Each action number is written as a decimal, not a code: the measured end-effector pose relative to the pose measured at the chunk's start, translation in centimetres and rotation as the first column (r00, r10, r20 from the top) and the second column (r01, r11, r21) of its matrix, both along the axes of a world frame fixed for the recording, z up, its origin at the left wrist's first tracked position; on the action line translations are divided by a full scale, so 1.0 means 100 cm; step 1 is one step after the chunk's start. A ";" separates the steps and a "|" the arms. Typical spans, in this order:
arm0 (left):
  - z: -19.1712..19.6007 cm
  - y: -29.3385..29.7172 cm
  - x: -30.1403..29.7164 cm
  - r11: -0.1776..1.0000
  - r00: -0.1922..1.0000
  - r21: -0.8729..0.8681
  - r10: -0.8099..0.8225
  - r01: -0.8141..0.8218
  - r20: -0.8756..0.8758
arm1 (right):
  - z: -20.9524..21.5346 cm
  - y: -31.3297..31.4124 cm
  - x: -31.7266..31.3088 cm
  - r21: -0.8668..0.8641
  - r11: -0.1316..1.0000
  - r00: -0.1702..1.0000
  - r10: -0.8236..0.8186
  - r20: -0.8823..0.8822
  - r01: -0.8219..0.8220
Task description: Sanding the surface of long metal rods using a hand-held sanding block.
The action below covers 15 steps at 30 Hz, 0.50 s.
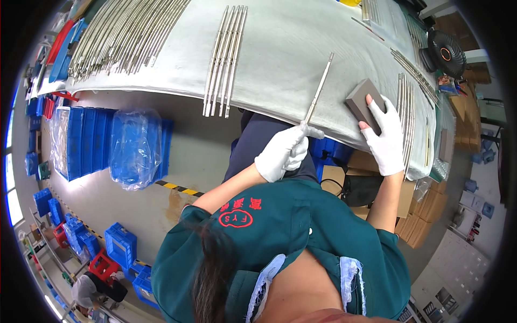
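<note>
From the head view, the gloved left hand [281, 152] clamps the near end of a long thin metal strip [319, 90] at the grey table's edge [161, 91]. The gloved right hand [385, 135] grips a grey sanding block [363, 102], with bare cloth between neighbouring strip bundles [225, 59].

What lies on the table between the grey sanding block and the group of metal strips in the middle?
Head view: one thin metal strip, its near end held in the white-gloved left hand.

My left hand [281, 153], in a white glove, is curled into a fist with its fingers [301, 141] pinched shut. My right hand [385, 134], also gloved, lies flatter and farther right, fingers pointing away from me, forearm bare.
</note>
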<state>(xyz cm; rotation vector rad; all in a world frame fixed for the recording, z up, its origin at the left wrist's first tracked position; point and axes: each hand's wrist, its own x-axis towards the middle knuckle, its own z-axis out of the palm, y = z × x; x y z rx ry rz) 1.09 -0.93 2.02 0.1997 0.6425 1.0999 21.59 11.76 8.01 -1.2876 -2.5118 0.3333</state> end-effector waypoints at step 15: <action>-0.004 -0.010 0.004 0.994 1.000 -0.109 -0.002 0.003 0.006 | 0.007 0.012 -0.061 0.260 0.872 0.891 0.448 -0.080 -0.415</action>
